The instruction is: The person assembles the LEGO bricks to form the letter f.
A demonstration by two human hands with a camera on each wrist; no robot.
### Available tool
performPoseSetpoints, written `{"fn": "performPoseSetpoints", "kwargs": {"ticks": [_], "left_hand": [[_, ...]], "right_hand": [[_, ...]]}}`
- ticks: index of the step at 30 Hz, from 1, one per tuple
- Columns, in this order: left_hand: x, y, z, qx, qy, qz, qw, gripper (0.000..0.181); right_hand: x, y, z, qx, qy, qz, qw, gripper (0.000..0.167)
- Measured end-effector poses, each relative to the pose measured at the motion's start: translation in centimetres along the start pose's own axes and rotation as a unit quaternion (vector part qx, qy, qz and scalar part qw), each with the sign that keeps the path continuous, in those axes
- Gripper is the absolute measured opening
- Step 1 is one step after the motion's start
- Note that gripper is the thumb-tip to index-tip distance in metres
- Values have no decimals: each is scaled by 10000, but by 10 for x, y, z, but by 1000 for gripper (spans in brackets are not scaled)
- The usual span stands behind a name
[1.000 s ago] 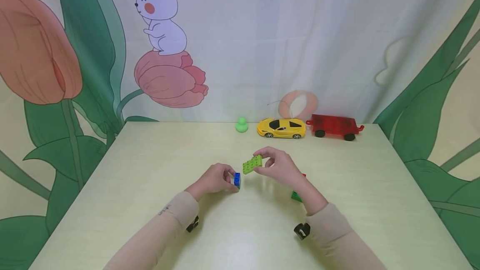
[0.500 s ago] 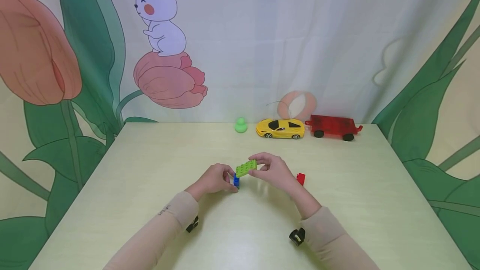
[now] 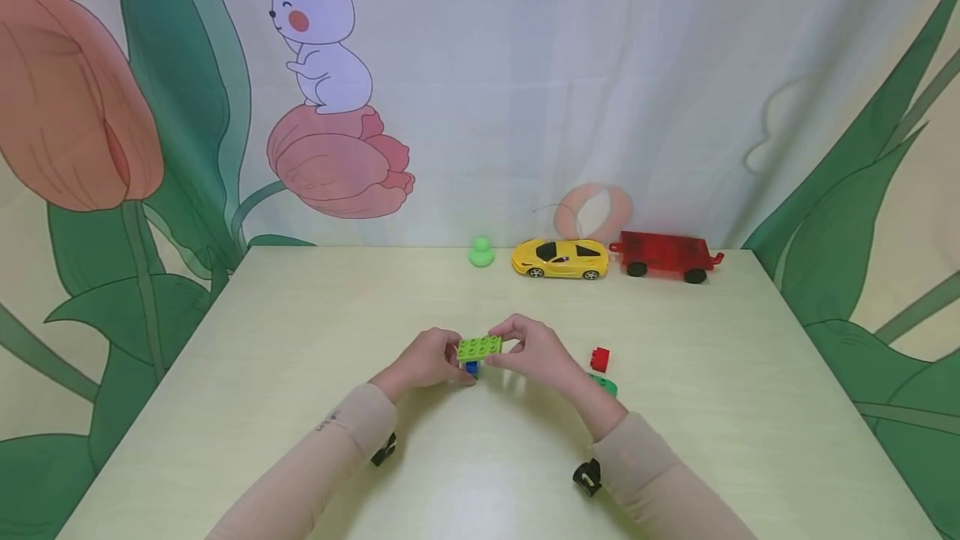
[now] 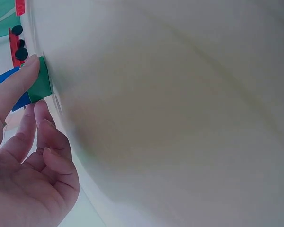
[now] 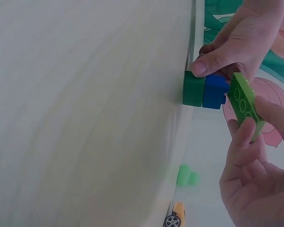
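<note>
My left hand (image 3: 427,358) pinches a stack of two toy building bricks standing on the table: a dark green brick (image 5: 193,91) at the bottom and a blue brick (image 5: 214,92) on top. Between thumb and fingers, my right hand (image 3: 536,352) holds a flat lime-green building brick (image 3: 480,347), its studs facing up. In the right wrist view the lime brick is tilted just above the blue brick's studs, with a small gap. The left wrist view shows the thumb lying across the green brick (image 4: 41,82).
Beside my right forearm lie a small red brick (image 3: 600,359) and a green piece (image 3: 606,386), partly hidden. Along the table's back edge stand a light green knobbed toy (image 3: 482,252), a yellow toy car (image 3: 560,259) and a red toy wagon (image 3: 666,255).
My right hand has moved left and slightly down, bringing the lime-green brick over the blue one and levelling it. My left hand has stayed in place. The red brick has come into view.
</note>
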State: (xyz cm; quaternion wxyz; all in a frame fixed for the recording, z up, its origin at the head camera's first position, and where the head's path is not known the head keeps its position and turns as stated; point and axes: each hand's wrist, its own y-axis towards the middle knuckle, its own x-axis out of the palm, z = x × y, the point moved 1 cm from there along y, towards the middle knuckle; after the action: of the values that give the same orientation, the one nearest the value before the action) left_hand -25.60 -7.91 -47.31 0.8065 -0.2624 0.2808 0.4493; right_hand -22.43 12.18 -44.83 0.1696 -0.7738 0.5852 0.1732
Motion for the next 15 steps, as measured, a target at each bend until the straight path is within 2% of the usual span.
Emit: {"fn": "performPoseSetpoints", "kwargs": {"ticks": [8,15], "left_hand": [[-1,0,-1,64,42,8,10000,29],[-1,-2,1,130,78,33,9999,28]], "right_hand": [[3,2,3,78,-69,3,9999,34],[4,0,5,18,-250,-175,9995,37]]}}
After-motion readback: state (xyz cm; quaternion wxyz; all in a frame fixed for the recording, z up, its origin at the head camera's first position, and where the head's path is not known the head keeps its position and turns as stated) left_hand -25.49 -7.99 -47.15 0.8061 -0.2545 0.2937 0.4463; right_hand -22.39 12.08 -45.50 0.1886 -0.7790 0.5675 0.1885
